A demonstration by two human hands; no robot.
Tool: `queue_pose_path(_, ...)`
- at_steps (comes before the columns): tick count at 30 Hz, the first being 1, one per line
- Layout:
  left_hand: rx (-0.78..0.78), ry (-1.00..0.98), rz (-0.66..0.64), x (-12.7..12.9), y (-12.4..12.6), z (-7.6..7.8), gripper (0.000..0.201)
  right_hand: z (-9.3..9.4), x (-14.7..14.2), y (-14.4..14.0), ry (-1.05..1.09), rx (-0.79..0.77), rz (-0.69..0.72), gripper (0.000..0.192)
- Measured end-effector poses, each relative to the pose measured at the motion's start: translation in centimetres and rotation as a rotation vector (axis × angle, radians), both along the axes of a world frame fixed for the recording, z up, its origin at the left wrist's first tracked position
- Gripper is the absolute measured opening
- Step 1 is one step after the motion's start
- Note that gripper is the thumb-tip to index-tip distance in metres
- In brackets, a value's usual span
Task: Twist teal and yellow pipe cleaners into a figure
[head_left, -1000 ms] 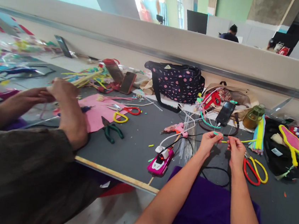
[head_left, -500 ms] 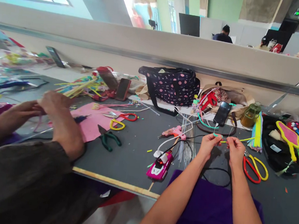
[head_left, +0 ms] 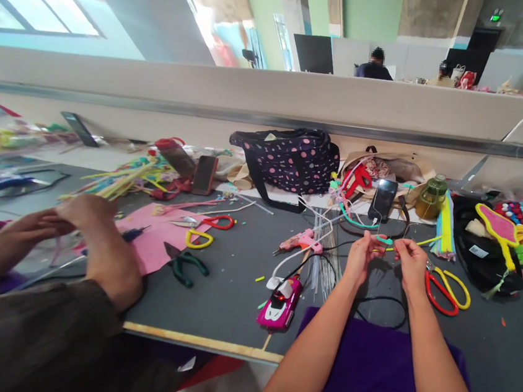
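Observation:
My left hand (head_left: 362, 254) and my right hand (head_left: 410, 261) are raised close together over the grey table (head_left: 234, 280). Both pinch a thin wire with a teal pipe cleaner (head_left: 384, 239) curled on it between them; a yellow piece (head_left: 427, 242) sticks out to the right. Red and yellow scissors (head_left: 445, 289) lie just right of my right hand. A pink glue gun (head_left: 301, 240) and a bundle of thin wires (head_left: 323, 252) lie left of my left hand. A purple cloth (head_left: 365, 369) covers my lap.
A co-worker's hands (head_left: 76, 226) work over pink paper (head_left: 164, 235) at the left, near green pliers (head_left: 184, 263) and small scissors (head_left: 206, 231). A pink toy car (head_left: 278, 301), a polka-dot bag (head_left: 288, 158), a phone (head_left: 382, 199), a jar (head_left: 431, 198) and colourful craft pieces (head_left: 513, 241) crowd the table.
The view has tilted upward and the table sits lower in frame. My hands stay together on the wire, with the teal piece now curled between them. The co-worker's hands shifted slightly.

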State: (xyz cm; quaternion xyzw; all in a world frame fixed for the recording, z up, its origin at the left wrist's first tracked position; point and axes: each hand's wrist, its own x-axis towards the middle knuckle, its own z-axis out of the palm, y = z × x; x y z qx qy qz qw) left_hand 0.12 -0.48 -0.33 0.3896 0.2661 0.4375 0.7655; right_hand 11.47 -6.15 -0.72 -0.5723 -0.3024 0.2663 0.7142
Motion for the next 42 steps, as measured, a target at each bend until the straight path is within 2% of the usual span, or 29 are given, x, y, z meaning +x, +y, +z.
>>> queue_pose_path(5, 0.049, 0.090, -0.022, 0.1, -0.4, 0.0, 0.042, 0.0, -0.4, -0.1, -0.020, -0.004, 0.033, 0.028)
queue_pose_path(8, 0.100, 0.145, 0.016, 0.2, -0.6, 0.0, 0.035, 0.0, -0.7, -0.1, -0.031, -0.018, 0.064, 0.029)
queue_pose_path(11, 0.071, 0.122, 0.078, 0.0, -0.3, 0.1, 0.034, -0.2, -0.4, 0.0, -0.029, -0.029, 0.064, 0.031)
queue_pose_path(13, 0.028, 0.072, 0.141, -0.5, 0.3, 0.1, 0.033, -0.4, 0.3, 0.0, -0.006, -0.030, 0.003, 0.033)
queue_pose_path(18, -0.073, -0.074, 0.282, -1.8, 1.6, 0.3, 0.031, -0.6, 3.4, -0.5, 0.063, 0.014, -0.278, 0.032)
queue_pose_path(21, -0.074, -0.093, 0.305, -2.1, 1.9, 0.4, 0.031, -0.8, 5.1, -0.9, 0.049, 0.035, -0.400, 0.034)
queue_pose_path(23, -0.065, -0.099, 0.297, -2.0, 1.8, 0.5, 0.031, -1.0, 5.7, -1.0, 0.043, 0.039, -0.429, 0.034)
queue_pose_path(26, -0.067, -0.104, 0.270, -1.9, 1.6, 0.6, 0.031, -1.6, 5.7, -0.9, -0.027, -0.017, -0.403, 0.035)
queue_pose_path(29, -0.078, -0.114, 0.249, -1.9, 1.5, 0.7, 0.032, -2.1, 5.0, -0.7, -0.196, -0.122, -0.287, 0.035)
queue_pose_path(32, -0.069, -0.125, 0.238, -1.9, 1.5, 0.7, 0.031, -2.6, 4.7, -0.6, -0.312, -0.161, -0.220, 0.034)
queue_pose_path(42, -0.026, -0.118, 0.190, -1.8, 1.3, 0.8, 0.029, -2.7, 5.4, -0.7, -0.355, -0.206, -0.311, 0.037)
